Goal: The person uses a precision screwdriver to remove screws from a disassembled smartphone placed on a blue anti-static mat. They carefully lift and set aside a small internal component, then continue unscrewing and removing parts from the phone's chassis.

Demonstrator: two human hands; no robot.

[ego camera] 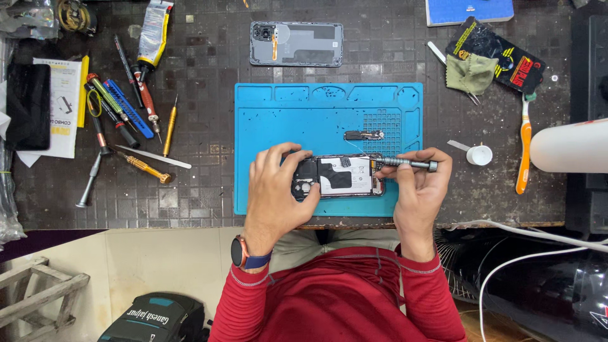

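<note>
Far left of the table (190, 209), a spread of screwdrivers (126, 107) and a glue tube (154, 31) lies untouched. At the near edge of the blue mat (272, 114) sits the opened phone (339, 177), back off, insides showing. The left hand (275, 190) clamps over the phone's left end, fingers curled across the top edge and thumb pressed to the near edge, pinning it flat. The right hand (418, 187) pinches a silver screwdriver (408, 163) between thumb and fingertips, lying nearly level, tip at the phone's upper right corner.

My read: this is screw work at that corner, mid-disassembly or reassembly, I cannot tell which. The next move calls for the tip seated square and the phone held steady.

Containers: the mat's tray pockets along its far edge look empty. 1 small dark part (364, 135) rests on the mat's gridded patch. The removed back cover (296, 44) lies beyond the mat's far edge. A small white cup (479, 154) stands right of the mat, contents unclear.
</note>
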